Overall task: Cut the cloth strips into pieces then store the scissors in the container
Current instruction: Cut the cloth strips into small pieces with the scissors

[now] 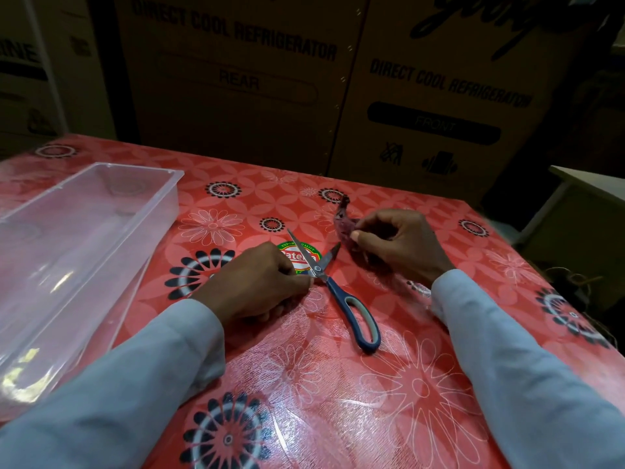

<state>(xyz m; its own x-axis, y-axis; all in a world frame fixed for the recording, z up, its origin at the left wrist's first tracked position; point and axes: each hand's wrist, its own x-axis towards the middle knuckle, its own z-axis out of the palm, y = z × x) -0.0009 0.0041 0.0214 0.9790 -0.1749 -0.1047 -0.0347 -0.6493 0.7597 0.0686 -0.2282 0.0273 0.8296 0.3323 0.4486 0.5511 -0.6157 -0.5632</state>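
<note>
- while the table in its red flowered oilcloth fills the view, its glossy surface is the broad risk: i judge anything nudged here would slide easily, and the far edge at 12 o'clock and the right edge at 3 o'clock are open.
- the clear container sits at 9 o'clock, well apart from the scissors and, as far as i can see, holding nothing; the left sleeve lies just beside its near wall, so a careless sweep of that arm could shove it off line before the scissors go in.
- the left hand is curled loosely, knuckles up, fingertips at the pivot of the scissors; whether it has hold of them or only touches i cannot tell. lifting from there would put fingers near the blades.
- the right hand, at 2 o'clock from the scissors, is closed in a pinch on a dark purplish cloth strip, whose free end sticks up toward 12 o'clock. it looks limp and bunched, so a cut might chew or slip unless it is pulled taut.
- the scissors lie flat at centre, blades spread apart and pointing to 12 o'clock, blue handle toward 5 o'clock. one tip points at the right hand, so a shove could prick it.
</note>
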